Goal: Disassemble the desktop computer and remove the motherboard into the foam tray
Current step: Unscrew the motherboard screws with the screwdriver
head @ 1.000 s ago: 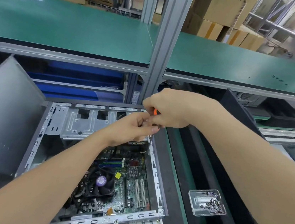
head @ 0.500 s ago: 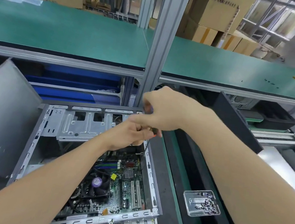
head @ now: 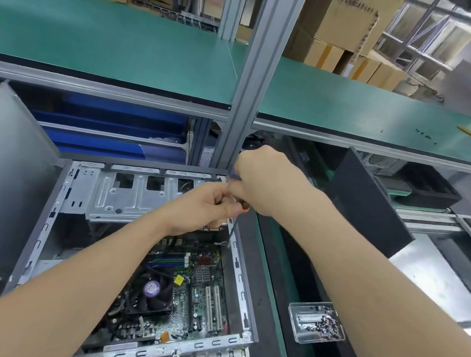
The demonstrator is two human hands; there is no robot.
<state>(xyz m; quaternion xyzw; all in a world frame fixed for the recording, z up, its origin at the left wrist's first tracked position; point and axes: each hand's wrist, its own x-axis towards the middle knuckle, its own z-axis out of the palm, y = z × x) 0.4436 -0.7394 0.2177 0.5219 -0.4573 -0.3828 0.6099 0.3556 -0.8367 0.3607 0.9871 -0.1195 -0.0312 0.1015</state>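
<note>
Head view: both hands meet over the far right corner of the open computer case [head: 241, 280]. The right hand [head: 269, 182] is curled round an upright screwdriver [head: 244, 207]. The left hand [head: 204, 207] pinches it lower, probably to steady the tip on a screw. The motherboard [head: 200, 289] lies inside the case, not yet removed.

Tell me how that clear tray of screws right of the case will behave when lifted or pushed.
The clear plastic tray looks thin-walled, so it is probably light and may flex in a grip. Its screws lie loose, heaped toward one side, so lifting it would likely tilt it that way. Low and wide, it should slide rather than tip if pushed.
</note>
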